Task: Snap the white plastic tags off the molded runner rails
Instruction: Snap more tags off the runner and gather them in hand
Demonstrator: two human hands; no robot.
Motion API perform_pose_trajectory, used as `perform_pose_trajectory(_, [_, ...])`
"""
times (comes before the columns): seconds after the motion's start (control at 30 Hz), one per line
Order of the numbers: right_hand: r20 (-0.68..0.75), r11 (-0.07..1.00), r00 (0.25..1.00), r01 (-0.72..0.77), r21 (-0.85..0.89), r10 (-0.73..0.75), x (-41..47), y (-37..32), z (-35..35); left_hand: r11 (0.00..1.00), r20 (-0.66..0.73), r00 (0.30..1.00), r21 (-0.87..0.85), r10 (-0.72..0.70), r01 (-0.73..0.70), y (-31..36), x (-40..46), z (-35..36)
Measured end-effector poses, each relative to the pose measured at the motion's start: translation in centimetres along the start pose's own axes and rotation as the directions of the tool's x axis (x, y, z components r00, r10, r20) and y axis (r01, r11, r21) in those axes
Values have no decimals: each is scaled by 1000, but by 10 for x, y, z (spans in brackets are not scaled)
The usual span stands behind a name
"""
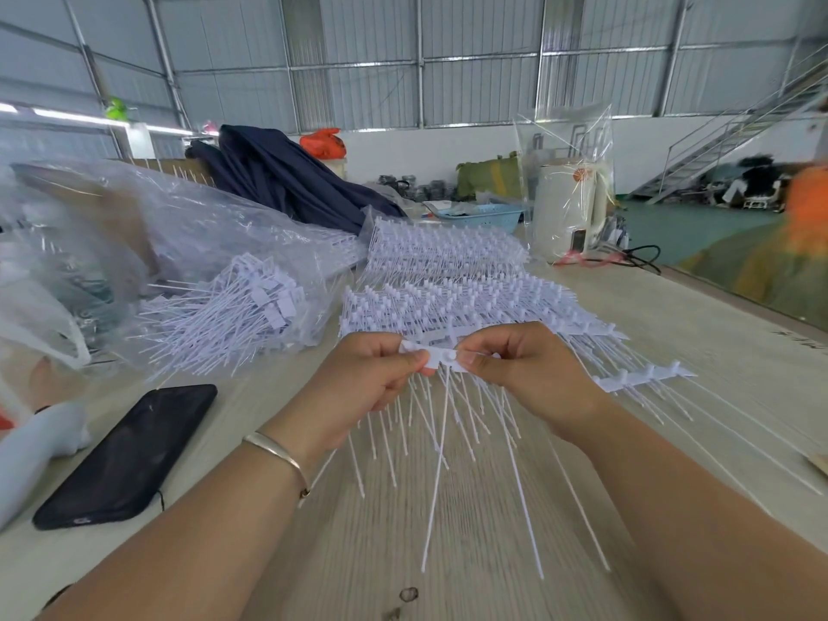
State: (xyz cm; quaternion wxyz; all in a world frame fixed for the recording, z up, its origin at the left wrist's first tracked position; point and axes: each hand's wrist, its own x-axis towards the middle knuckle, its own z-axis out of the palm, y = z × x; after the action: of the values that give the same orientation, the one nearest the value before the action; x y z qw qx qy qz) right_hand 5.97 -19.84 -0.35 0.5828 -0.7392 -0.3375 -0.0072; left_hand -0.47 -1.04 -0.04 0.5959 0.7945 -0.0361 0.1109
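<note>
Both hands hold a bunch of white plastic tags [441, 357] above the wooden table [448, 553]. My left hand [376, 374] grips the flat tag heads from the left. My right hand [528, 374] pinches them from the right, thumb against forefinger. Thin white tails hang down from the bunch toward me. A white runner rail [645, 376] with tags attached sticks out to the right, behind my right hand. Stacks of runner rails [448, 271] lie on the table beyond my hands.
A clear bag [201, 262] of loose snapped tags [233, 324] lies at the left. A black phone [130, 454] rests by my left forearm. A blue basket [484, 216], dark cloth [286, 181] and a bagged white appliance [569, 208] stand farther back.
</note>
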Motion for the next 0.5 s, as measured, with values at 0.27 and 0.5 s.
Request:
perform_pose_trajectory(0.27, [65,961,997,-18,-276,37,0,3,-13,953,26,994,286,-110,98,-7,2,-7])
perform_pose_trajectory(0.5, [-15,979,999,42,-200,-46,2,4,-6,983,-44,989,-123,-139,133,-5,3,-9])
